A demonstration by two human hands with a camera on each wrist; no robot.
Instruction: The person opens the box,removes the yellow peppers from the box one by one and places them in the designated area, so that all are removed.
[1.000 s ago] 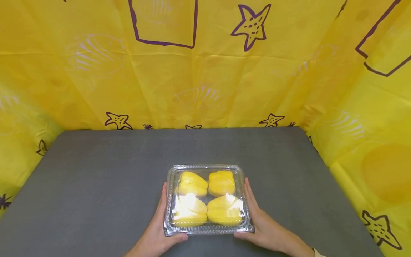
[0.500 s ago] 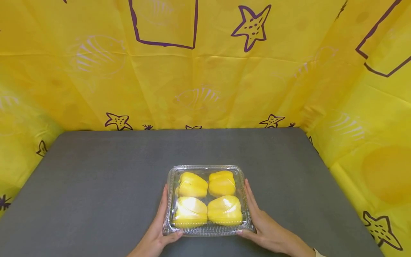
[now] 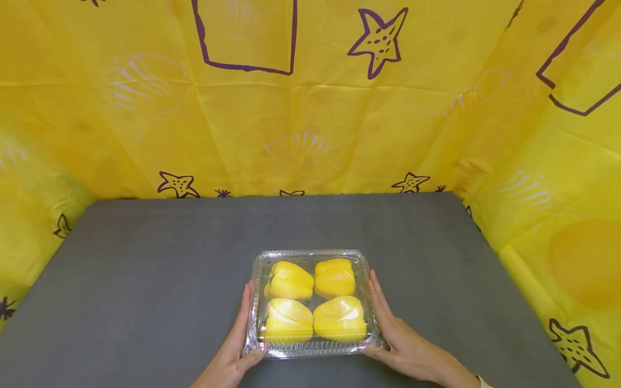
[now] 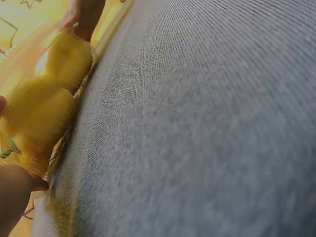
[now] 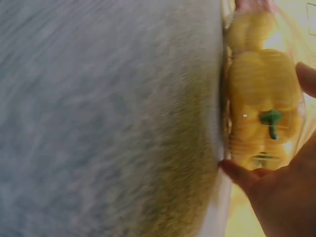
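A clear plastic clamshell container point(image 3: 310, 353) sits closed on the grey table near its front, holding several yellow bell peppers point(image 3: 289, 280) in two rows. My left hand point(image 3: 232, 347) grips its left side, fingers along the wall and thumb at the front left corner. On the opposite side my right hand point(image 3: 405, 345) holds it the same way, thumb at the front right corner. Through the clear wall, the right wrist view shows a green pepper stem point(image 5: 271, 118). The container's base lies right at the table surface in both wrist views.
The grey table point(image 3: 170, 258) stretches out behind and to both sides of the container. Yellow fabric point(image 3: 310, 113) printed with starfish and fish hangs along the back and both sides of the table.
Both thumbs have slid outward along the container's front edge to its corners. Glare on the lid over the front peppers has shrunk. The container has stayed nearly in place.
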